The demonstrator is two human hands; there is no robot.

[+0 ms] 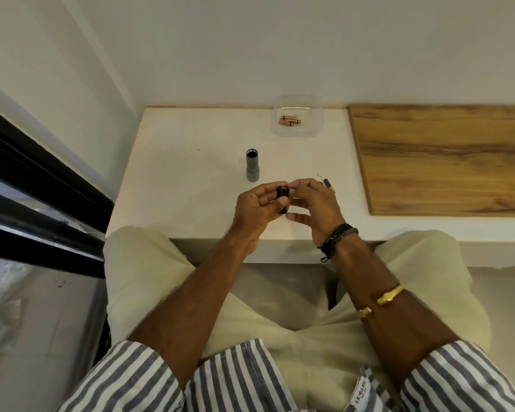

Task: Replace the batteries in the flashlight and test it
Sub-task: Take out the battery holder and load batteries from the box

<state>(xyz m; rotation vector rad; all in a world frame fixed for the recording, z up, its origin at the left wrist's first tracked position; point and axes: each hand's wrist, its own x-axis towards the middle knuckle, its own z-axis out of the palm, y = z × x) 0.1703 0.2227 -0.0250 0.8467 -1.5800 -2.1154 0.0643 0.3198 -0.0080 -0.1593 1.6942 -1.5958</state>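
Black battery holder (282, 198) gripped in left hand (254, 208), right hand (314, 205) pinching its far end. Grey flashlight body (252, 168) upright on bench (176, 173), 11 o'clock from hands.

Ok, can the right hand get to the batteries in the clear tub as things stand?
Probably yes. Nothing stands between the right hand and the batteries in the clear tub; the flashlight tube stands left of that path. The hand is busy at the black holder, though.

White counter (176, 173) bears upright grey flashlight body (252, 166), clear tray (316, 126), wooden board (443, 159)
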